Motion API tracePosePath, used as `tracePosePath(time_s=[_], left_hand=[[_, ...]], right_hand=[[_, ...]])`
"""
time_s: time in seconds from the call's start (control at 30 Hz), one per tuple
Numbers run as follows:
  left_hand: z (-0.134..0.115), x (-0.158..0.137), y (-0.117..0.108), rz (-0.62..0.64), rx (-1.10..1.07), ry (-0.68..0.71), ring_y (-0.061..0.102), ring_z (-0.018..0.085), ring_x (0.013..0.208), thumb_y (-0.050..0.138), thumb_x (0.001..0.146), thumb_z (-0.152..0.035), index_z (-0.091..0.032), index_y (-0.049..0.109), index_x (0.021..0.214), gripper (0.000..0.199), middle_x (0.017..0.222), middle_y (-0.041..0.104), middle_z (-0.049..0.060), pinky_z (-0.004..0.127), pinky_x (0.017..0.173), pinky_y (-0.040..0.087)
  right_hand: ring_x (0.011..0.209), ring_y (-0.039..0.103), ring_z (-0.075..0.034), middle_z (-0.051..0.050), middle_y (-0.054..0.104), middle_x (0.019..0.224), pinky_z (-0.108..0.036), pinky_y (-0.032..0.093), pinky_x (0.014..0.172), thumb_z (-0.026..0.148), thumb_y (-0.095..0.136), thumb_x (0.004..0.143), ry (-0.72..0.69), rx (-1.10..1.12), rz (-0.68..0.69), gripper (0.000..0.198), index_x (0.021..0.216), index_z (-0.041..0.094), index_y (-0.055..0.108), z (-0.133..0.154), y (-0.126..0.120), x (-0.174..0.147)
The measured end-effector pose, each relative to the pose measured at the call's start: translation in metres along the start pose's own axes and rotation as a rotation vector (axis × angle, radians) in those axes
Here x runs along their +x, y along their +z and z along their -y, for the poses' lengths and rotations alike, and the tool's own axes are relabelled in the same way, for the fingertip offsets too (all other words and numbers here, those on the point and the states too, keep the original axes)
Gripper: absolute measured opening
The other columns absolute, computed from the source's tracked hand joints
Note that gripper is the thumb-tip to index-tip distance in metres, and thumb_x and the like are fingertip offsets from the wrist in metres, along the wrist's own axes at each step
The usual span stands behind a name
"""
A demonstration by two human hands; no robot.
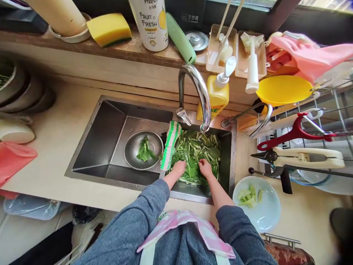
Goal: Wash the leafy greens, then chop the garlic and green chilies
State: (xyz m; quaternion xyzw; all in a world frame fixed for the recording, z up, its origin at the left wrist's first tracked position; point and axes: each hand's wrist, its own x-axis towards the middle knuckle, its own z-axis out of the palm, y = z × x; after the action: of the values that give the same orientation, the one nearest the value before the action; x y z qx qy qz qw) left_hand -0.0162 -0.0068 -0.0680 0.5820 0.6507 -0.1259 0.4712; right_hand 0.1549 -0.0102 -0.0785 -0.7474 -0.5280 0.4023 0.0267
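Leafy greens (193, 147) fill the right basin of the steel sink (233, 158), wet and apparently in water. My left hand (179, 168) is closed at the near left part of the greens, its fingers curled against them. On the other side, my right hand (204, 168) is closed on the greens too, with its fingertips partly hidden among leaves. Between my hands lie broad leaves and pale stems. In the left basin, a metal colander (129, 154) holds a small bunch of greens (145, 150). A green-and-white striped cloth (170, 145) hangs over the divider.
Above the right basin arches a chrome faucet (202, 95), with a yellow pump bottle (217, 94) behind it. A white plate (267, 215) with pale green pieces stands at the right. Beyond it is a wire dish rack (342, 106). A yellow sponge (109, 29) rests on the ledge.
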Motion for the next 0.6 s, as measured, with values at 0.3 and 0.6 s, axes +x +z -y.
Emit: tracePosePath(time_s=[0.3, 0.6], left_hand=[[-0.011, -0.003, -0.03, -0.017, -0.035, 0.142, 0.061, 0.016, 0.077, 0.046, 0.083, -0.022, -0.018, 0.062, 0.093, 0.019, 0.082, 0.066, 0.004, 0.024, 0.072, 0.043], [-0.021, 0.002, 0.006, 0.106, 0.133, 0.121, 0.059, 0.025, 0.096, 0.054, 0.076, -0.018, -0.017, 0.065, 0.078, 0.011, 0.093, 0.066, 0.013, 0.032, 0.082, 0.041]], right_hand=[[0.088, 0.052, -0.016, -0.006, 0.06, 0.093, -0.024, 0.036, 0.075, 0.033, 0.033, 0.091, -0.454, -0.263, 0.24, 0.029, 0.091, 0.018, 0.058, 0.021, 0.004, -0.023], [0.089, 0.058, -0.023, -0.014, 0.064, 0.096, -0.03, 0.038, 0.075, 0.025, 0.04, 0.086, -0.267, -0.411, 0.409, 0.023, 0.091, 0.014, 0.06, 0.019, 0.026, -0.018]])
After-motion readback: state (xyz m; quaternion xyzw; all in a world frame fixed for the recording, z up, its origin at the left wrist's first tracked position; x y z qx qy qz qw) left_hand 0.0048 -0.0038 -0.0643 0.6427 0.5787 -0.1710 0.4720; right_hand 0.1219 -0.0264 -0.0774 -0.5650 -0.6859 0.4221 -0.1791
